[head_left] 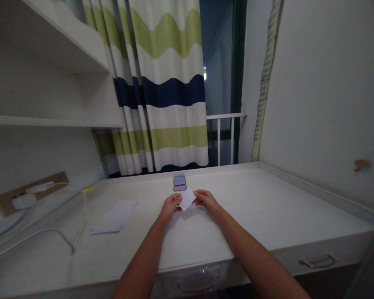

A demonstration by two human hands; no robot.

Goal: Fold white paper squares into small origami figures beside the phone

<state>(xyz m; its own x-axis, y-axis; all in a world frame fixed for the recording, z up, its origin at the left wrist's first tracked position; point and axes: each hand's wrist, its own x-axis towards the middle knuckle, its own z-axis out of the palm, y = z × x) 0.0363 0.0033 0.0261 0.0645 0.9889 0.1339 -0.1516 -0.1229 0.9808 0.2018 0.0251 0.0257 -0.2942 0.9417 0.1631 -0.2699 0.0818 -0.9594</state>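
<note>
Fingers [175,195] of your left hand [169,207] and right hand [210,202] close in a light pinch from opposite sides on a small white piece of paper [187,200], one corner pointing back toward you. The two-sided grip likely keeps the thin sheet taut and level; whether its lower corner touches the white desk [252,207], you cannot tell from here. Just beyond your hands, near the desk's back edge, sits a phone [180,182] with its screen lit, perhaps placed there so you can glance up without shifting your grip. Off to your left lies a loose stack of paper [114,217], within easy reach yet apart from your forearms, presumably to leave your working space free.
</note>
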